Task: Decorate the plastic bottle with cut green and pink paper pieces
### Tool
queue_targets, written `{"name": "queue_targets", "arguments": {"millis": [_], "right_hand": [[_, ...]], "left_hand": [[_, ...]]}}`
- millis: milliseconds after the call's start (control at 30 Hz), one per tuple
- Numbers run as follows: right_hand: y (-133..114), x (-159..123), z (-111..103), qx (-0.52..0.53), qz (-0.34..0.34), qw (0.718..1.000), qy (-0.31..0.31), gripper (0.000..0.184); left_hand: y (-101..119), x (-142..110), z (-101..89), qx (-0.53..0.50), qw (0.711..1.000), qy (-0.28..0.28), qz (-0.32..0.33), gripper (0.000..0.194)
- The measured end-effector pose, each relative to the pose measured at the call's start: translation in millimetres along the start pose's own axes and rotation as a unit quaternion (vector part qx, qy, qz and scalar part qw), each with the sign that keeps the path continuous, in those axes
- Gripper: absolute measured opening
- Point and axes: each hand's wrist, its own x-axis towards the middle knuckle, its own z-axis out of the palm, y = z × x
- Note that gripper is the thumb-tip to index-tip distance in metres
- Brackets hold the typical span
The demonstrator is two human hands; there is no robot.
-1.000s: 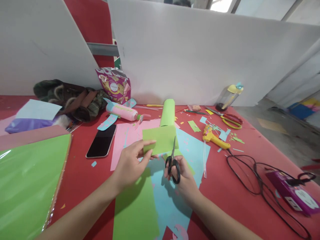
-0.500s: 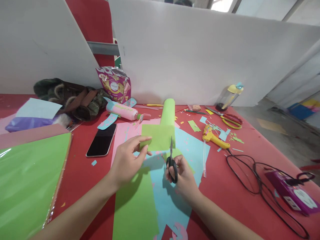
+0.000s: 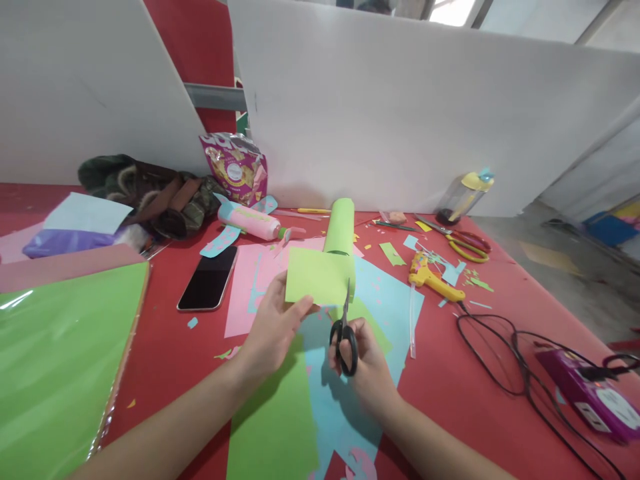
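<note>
A rectangular piece of light green paper (image 3: pixel 316 275) is pinched at its lower left corner by my left hand (image 3: pixel 280 320), thumb on top. My right hand (image 3: pixel 363 350) grips black-handled scissors (image 3: pixel 345 340) by the finger loops. Their blades point away from me and meet the paper near its right edge; whether they are parted is hard to see. Behind the paper a rolled green paper tube (image 3: pixel 341 223) lies on the table. Beneath my hands are sheets of green paper (image 3: pixel 275 420), blue paper (image 3: pixel 340 413) and pink paper (image 3: pixel 240 287).
A phone (image 3: pixel 207 279) and a pink paper airplane model (image 3: pixel 253 221) lie to the left, by a snack bag (image 3: pixel 237 170). On the right are a yellow glue gun (image 3: pixel 433 280), its cord, a purple power strip (image 3: pixel 593 393), red-and-yellow scissors (image 3: pixel 463 243) and a bottle (image 3: pixel 465 197).
My left hand has shifted its hold, with the thumb now lying over the paper's lower edge. The paper is tilted slightly differently, and the scissors stay at its right side.
</note>
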Motion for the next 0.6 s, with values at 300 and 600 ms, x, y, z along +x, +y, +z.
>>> {"name": "queue_targets", "arguments": {"millis": [300, 600], "right_hand": [[1.1, -4.3, 5.9, 0.027, 0.044, 0.999, -0.004, 0.050], [1.9, -5.1, 6.0, 0.032, 0.027, 0.998, -0.045, 0.047]], "left_hand": [[-2.8, -6.1, -1.1, 0.167, 0.976, -0.039, -0.137, 0.040], [14.5, -8.7, 5.3, 0.357, 0.926, -0.032, -0.121, 0.036]]}}
